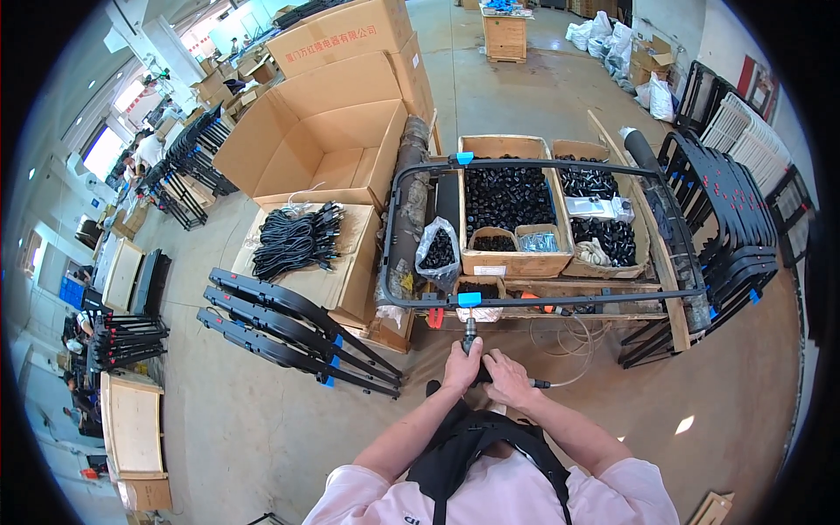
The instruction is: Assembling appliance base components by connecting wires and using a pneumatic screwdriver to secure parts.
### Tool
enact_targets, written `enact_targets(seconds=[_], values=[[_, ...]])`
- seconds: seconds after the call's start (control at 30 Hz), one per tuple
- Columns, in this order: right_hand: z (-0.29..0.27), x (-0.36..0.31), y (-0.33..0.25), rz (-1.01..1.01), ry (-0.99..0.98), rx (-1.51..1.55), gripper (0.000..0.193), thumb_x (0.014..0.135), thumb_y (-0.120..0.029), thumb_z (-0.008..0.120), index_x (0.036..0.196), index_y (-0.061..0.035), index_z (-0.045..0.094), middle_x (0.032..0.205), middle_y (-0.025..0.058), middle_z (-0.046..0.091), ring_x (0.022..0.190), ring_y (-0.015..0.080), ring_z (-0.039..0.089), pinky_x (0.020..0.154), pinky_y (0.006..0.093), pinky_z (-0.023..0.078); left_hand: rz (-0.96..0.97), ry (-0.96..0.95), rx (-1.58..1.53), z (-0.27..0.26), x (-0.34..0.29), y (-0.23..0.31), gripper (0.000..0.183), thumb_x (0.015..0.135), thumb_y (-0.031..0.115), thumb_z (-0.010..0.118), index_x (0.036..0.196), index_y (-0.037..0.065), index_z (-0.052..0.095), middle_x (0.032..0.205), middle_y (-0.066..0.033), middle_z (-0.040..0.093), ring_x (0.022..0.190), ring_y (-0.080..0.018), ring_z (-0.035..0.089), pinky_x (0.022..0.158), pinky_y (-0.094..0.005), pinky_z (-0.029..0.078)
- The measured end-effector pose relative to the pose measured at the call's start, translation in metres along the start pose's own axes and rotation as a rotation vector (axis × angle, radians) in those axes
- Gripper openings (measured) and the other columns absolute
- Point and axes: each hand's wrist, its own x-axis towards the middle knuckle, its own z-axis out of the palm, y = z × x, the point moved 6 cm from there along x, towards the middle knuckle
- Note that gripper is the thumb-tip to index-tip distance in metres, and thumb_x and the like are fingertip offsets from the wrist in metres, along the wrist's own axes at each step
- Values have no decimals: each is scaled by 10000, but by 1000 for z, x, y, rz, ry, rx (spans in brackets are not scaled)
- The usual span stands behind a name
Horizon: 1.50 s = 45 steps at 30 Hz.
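Observation:
A black pistol-shaped air driver (471,330) is gripped in both my hands, its nose pointing away from me at the blue clip (470,299) on the near rail of a black metal frame (577,298). Whether the tip touches the clip I cannot tell. My left hand (458,366) wraps round the tool's body behind the nose. Close beside it, my right hand (510,378) is closed round the handle part, which it mostly hides. A clear hose (579,363) runs from the tool's right side. The frame lies across the workbench, and another blue clip (465,158) sits on its far rail.
Inside the frame's outline stand a wooden box of black caps (510,197), a bag of small black parts (437,249) and a tray of screws (537,241). Black cables (299,239) lie on cardboard at left. Black frames lean at left (289,328) and right (722,206).

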Motion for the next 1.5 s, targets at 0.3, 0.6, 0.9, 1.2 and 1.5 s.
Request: enact_targets(seconds=[0.3, 0.6, 0.9, 1.2, 1.5], values=[[2, -11, -6, -32, 80, 19, 501, 764, -189, 782, 1190, -11, 586, 1160, 199, 575, 1092, 420, 633, 913, 539, 537, 10, -22, -76, 4, -5, -17, 590, 1025, 570, 611, 1075, -17, 588, 984, -213, 707, 948, -335, 689, 868, -465, 523], [4, -15, -14, 14, 87, 2, 532, 733, -154, 795, 1201, -26, 577, 1178, 185, 584, 1075, 420, 646, 906, 524, 542, 0, -107, -120, 5, -13, -27, 593, 1046, 540, 592, 1142, -45, 567, 1034, -287, 700, 1004, -430, 697, 888, -499, 523], [6, -37, 6, 185, -150, 138, 624, 850, -228, 712, 1412, -38, 520, 1335, 216, 579, 1216, 426, 624, 1030, 503, 522, -59, -628, 149, 31, 4, -72, 680, 1079, 580, 470, 1271, -65, 570, 1204, -360, 674, 1210, -472, 650, 1014, -513, 495], [-58, -120, 154, 898, 150, 192, 670, 845, -260, 735, 1454, -81, 520, 1312, 231, 647, 1201, 433, 646, 1014, 508, 535, 701, -966, 324, 99, -2, 165, 318, 1041, 311, 626, 1223, 59, 697, 1110, -154, 715, 1052, -337, 701, 915, -410, 557], [-126, -119, 403, 1046, 403, 178, 719, 838, -171, 729, 1501, -84, 466, 1344, 283, 585, 1203, 467, 631, 1017, 519, 542, 894, -568, 276, 279, 119, 315, 215, 995, 230, 666, 1101, 53, 728, 1057, -181, 702, 1039, -397, 664, 916, -493, 533]])
